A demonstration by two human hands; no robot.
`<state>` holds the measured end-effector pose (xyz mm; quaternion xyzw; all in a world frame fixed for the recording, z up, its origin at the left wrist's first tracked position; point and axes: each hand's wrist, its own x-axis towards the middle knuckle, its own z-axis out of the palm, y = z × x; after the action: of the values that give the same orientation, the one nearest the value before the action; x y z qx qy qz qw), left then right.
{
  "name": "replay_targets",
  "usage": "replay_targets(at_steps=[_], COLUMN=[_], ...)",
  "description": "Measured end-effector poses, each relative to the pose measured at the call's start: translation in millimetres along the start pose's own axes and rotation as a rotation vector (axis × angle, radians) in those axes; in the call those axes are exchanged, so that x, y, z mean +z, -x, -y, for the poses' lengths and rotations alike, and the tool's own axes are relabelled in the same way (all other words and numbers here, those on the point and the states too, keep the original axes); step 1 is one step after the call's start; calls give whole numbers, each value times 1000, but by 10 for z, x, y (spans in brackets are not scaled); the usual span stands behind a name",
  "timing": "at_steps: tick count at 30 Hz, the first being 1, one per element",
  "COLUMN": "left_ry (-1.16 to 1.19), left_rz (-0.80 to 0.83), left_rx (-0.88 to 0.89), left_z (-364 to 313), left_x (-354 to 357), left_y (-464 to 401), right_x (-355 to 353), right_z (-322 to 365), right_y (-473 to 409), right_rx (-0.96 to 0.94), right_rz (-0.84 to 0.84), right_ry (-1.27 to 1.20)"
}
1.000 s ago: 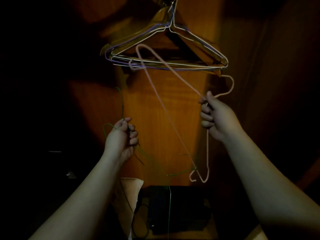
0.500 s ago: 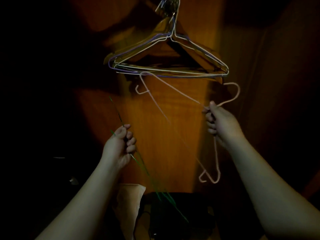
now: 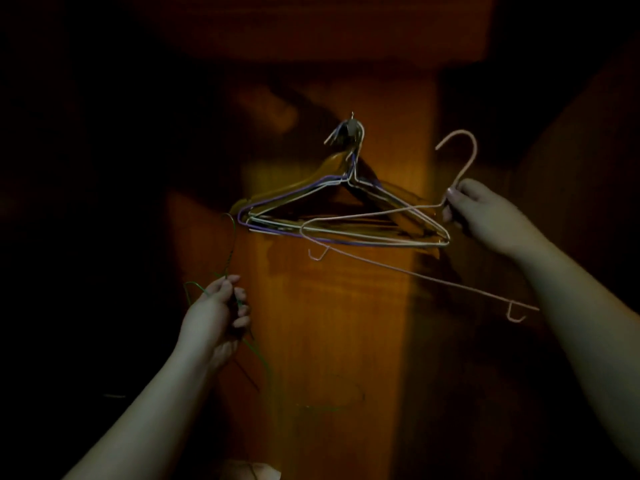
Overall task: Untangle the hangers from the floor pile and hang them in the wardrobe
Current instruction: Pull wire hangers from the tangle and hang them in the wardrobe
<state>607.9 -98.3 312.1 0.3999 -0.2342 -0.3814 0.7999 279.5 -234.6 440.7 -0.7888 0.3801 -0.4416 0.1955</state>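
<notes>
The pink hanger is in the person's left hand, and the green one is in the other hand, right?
Not quite. The head view shows the pink hanger held by the right hand, pinched just below its hook. The green hanger is in the other hand, the left hand.

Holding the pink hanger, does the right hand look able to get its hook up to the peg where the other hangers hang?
Probably yes: the right hand pinches the pink hanger just right of the peg, with open space between.
</notes>
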Motion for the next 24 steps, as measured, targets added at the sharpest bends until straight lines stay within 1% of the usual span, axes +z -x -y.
replay_targets(at_steps=[6, 11, 17, 24], left_ry=[-8, -13, 7, 1], left_rz=[-1, 17, 4, -11], left_rx=[88, 131, 128, 125], left_z=[-337, -481, -533, -584], left_x=[265, 373, 436, 429], left_y=[-1, 37, 119, 196], right_x=[56, 218, 442, 711], right_z=[370, 587, 691, 655], right_y=[-527, -881, -1132, -1145], right_rx=[-79, -98, -72, -79], right_rz=[-4, -26, 18, 116], right_ry=[74, 55, 98, 178])
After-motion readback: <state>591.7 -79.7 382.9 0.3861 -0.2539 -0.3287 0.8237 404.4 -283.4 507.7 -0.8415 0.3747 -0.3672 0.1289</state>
